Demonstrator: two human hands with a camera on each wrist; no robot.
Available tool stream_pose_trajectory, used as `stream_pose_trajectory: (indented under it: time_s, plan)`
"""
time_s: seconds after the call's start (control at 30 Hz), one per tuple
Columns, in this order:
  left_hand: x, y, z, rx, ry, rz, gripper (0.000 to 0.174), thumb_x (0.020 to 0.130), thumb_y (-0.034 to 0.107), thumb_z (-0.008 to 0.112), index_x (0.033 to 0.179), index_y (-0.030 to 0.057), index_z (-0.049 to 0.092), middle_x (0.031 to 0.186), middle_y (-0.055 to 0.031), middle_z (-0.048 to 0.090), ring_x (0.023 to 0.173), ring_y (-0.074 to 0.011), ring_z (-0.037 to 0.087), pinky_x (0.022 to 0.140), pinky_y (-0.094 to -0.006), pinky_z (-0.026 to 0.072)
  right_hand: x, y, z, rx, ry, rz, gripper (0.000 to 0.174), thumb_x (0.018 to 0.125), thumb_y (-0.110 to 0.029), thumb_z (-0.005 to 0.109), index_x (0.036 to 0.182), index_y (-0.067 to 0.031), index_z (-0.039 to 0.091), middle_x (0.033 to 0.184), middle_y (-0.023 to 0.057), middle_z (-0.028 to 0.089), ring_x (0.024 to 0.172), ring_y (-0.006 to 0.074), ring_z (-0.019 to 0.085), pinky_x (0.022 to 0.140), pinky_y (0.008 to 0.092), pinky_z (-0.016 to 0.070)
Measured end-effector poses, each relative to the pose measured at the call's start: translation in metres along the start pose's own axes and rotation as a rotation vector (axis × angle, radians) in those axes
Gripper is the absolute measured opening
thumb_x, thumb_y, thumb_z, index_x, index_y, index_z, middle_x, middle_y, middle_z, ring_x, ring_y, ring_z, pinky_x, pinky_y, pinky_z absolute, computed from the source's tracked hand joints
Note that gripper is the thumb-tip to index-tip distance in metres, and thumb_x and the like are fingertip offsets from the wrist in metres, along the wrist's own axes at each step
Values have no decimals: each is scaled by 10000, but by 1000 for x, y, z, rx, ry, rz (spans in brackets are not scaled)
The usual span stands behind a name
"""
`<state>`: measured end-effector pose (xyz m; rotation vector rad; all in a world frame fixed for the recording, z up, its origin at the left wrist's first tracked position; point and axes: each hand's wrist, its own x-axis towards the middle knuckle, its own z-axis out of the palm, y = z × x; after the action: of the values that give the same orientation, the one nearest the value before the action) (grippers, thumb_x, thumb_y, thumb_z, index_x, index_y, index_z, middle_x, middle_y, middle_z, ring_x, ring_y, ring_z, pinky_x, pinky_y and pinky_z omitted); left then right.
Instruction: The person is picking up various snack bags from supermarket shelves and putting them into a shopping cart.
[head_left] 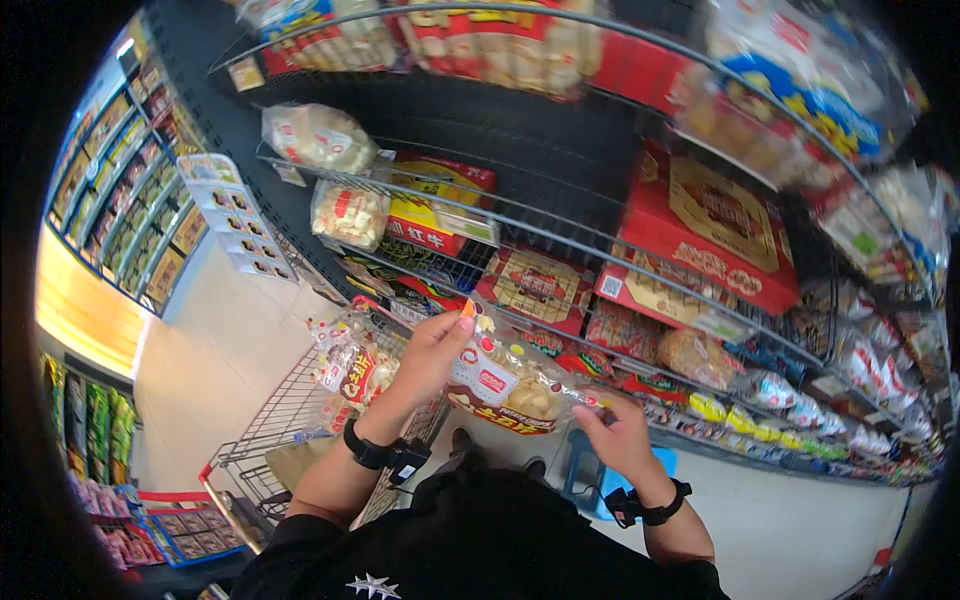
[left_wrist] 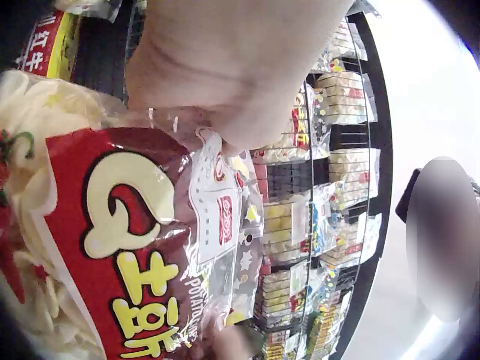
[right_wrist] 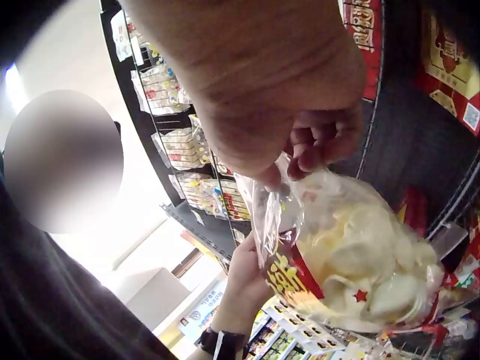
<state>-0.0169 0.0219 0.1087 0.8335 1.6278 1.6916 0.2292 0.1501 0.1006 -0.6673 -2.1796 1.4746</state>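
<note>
A clear plastic bag of potato chips [head_left: 515, 395] with a red and brown label is stretched between my two hands, in front of the shelves. My left hand [head_left: 430, 355] pinches its upper left end between thumb and fingers. At the opposite end, my right hand [head_left: 618, 438] pinches the plastic edge. Pale slices show through the film in the right wrist view, where the right fingers [right_wrist: 319, 142] grip the gathered plastic. The left wrist view shows the printed label [left_wrist: 135, 217] close up, with the left hand above it.
A wire shopping cart [head_left: 250, 440] holding another snack bag [head_left: 360, 375] stands at my left. Wire-edged shelves ahead carry red gift boxes [head_left: 715, 220], bagged snacks [head_left: 320, 138] and a yellow-and-red carton [head_left: 430, 200]. On the floor below my right arm is a blue stool [head_left: 655, 465].
</note>
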Motion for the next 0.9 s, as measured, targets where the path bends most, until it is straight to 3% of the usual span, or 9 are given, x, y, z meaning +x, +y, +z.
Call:
stream_pose_trajectory:
  time_s: [0.1,0.13,0.23,0.3,0.47,0.67,0.7,0.8,0.9]
  plan:
    - [5,4,-37,25,-13,34,341,1001,307,498,919,0,622,788,29,585,732,-41,506,656,-234,433,32,-5,9,-116,30,-149,153,831,-84,701,933,27,671,749,119,654,588,145,560,578,270,466]
    - [10,9,-49,55,-37,94,343,1000,307,498,901,2,619,774,32,575,720,-42,493,646,-239,426,44,-12,14,-122,65,-258,114,844,-67,679,883,39,666,757,132,657,619,154,573,586,274,460]
    - [28,38,-91,127,-52,187,358,989,318,514,854,-3,602,730,21,537,698,-56,456,627,-262,408,76,-56,25,2,35,-62,154,901,-126,647,875,23,677,683,38,609,608,96,538,557,248,438]
    - [39,66,-121,279,10,402,359,969,309,540,840,-20,605,708,-15,529,676,-88,468,625,-276,410,100,-102,30,-47,18,-151,182,923,-147,624,894,25,676,603,-5,566,537,54,493,495,230,402]
    - [69,157,-177,487,207,816,303,942,251,574,864,-34,642,728,-77,533,655,-149,497,618,-284,402,164,-199,62,40,169,-297,218,962,-171,574,991,24,666,584,12,564,462,56,491,425,210,375]
    - [116,189,-236,441,301,952,311,978,271,535,953,-17,650,826,-76,606,746,-143,568,678,-263,438,230,-230,110,-12,333,-679,282,967,-215,581,1092,26,659,698,25,614,590,79,573,542,216,457]
    - [124,187,-247,435,305,955,311,978,271,535,953,-17,650,826,-76,606,746,-143,568,678,-263,438,241,-226,116,9,312,-713,283,960,-215,592,1122,7,659,804,30,646,696,86,609,594,223,496]
    - [143,175,-274,460,223,855,337,1001,305,488,1069,17,650,1011,-49,678,938,-94,602,841,-250,467,260,-221,140,-98,339,-711,204,951,-123,583,1080,16,660,868,48,651,722,78,564,616,223,458]
    - [160,156,-280,281,207,831,329,1002,291,485,1087,19,651,1049,-56,673,965,-101,600,870,-251,461,281,-207,151,-126,337,-748,184,929,-44,570,1071,37,652,961,97,681,865,136,619,780,263,480]
